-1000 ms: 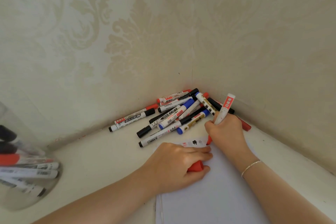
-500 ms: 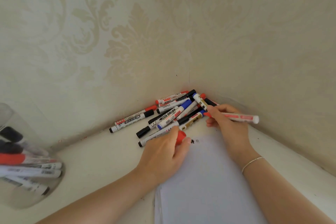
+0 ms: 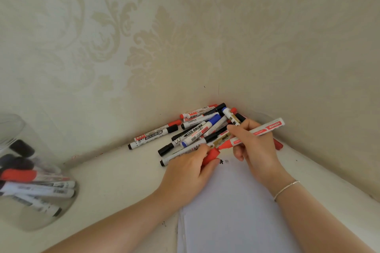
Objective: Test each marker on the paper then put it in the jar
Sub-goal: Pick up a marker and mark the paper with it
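My right hand grips a white marker with red print, its red tip end pointing left toward a red cap that my left hand pinches; tip and cap almost meet. Both hands hover over the top edge of the white paper, where small dark scribbles show. A pile of red, black and blue markers lies in the wall corner just beyond my hands. A clear jar at the left edge holds several markers.
Patterned wallpaper walls meet in a corner behind the pile and close off the back and right. The off-white table surface lies between jar and paper. A thin bracelet circles my right wrist.
My right hand turned the marker from upright on the paper to nearly flat, tip leftward. My left hand carried the red cap up from the paper to the tip.
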A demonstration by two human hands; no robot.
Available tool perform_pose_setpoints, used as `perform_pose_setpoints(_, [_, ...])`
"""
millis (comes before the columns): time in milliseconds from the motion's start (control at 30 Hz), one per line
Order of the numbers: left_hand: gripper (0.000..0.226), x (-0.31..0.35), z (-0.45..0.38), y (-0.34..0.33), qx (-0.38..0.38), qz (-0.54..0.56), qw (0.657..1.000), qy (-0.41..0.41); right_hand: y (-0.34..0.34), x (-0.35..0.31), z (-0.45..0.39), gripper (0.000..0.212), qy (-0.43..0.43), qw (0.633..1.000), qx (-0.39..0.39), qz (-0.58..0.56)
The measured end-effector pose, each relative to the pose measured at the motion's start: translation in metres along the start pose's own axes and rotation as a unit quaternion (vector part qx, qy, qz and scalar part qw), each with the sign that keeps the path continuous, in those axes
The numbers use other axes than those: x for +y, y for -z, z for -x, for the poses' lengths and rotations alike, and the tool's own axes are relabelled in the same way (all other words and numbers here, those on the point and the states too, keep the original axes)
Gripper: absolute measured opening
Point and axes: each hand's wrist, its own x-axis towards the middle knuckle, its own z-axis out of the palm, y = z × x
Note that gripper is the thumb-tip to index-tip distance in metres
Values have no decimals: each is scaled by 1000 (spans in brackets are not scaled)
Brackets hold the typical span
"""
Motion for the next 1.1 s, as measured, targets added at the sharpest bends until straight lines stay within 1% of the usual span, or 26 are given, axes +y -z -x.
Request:
perform_pose_setpoints(100, [28, 0, 0, 0, 1, 4, 1000, -8, 0, 2, 1, 29, 0, 1000, -12, 27])
perform_pose_setpoints(200, [28, 0, 1, -1, 3, 10, 1000, -15, -2, 2, 2, 27, -15, 997, -54, 53])
perform_pose_setpoints(233, [26, 0, 1, 0, 13, 17, 1000, -15, -2, -1, 3, 26, -29, 996, -71, 41])
perform_pose_setpoints(300, [20, -1, 1, 0, 48, 33, 998, -7, -1, -8, 2, 27, -62, 992, -106, -20])
perform_pose_setpoints(367, [15, -2, -1, 2, 81, 59, 995, 15, -1, -18, -2, 36, -103, 983, -132, -79])
perform_pose_setpoints(400, [15, -3, -3, 5, 86, 74, 993, 27, -2, -24, -5, 40, -118, 980, -140, -84])
perform_pose_setpoints(467, [19, -1, -9, 13, 96, 105, 989, 28, -9, -35, -11, 40, -126, 977, -157, -65])
perform_pose_setpoints(533, [17, 9, -16, 31, 103, 166, 981, 18, -20, -47, -17, 35, -110, 978, -173, -49])
perform_pose_setpoints(600, [12, 21, -22, 50, 98, 263, 959, 35, -34, -57, -20, 30, -81, 982, -169, -33])
perform_pose_setpoints(667, [31, 29, -25, 66, 95, 351, 928, 82, -50, -64, -17, 31, -47, 989, -140, -14])
perform_pose_setpoints(733, [47, 32, -25, 76, 120, 395, 901, 134, -69, -65, -4, 32, -15, 995, -99, -28])
perform_pose_setpoints(833, [57, 26, -19, 87, 190, 405, 875, 186, -102, -49, 30, 26, 68, 993, -35, -85])
perform_pose_setpoints(867, [59, 20, -16, 90, 202, 399, 873, 194, -112, -40, 42, 25, 104, 990, -18, -90])
perform_pose_setpoints(933, [61, 7, -9, 96, 203, 383, 876, 210, -130, -23, 59, 30, 157, 984, -11, -89])
perform_pose_setpoints(1033, [60, -9, 3, 102, 188, 357, 880, 253, -143, -11, 71, 23, 150, 982, -30, -108])
perform_pose_setpoints(1100, [58, -16, 10, 106, 185, 339, 881, 274, -151, -10, 72, 20, 144, 984, -40, -98])
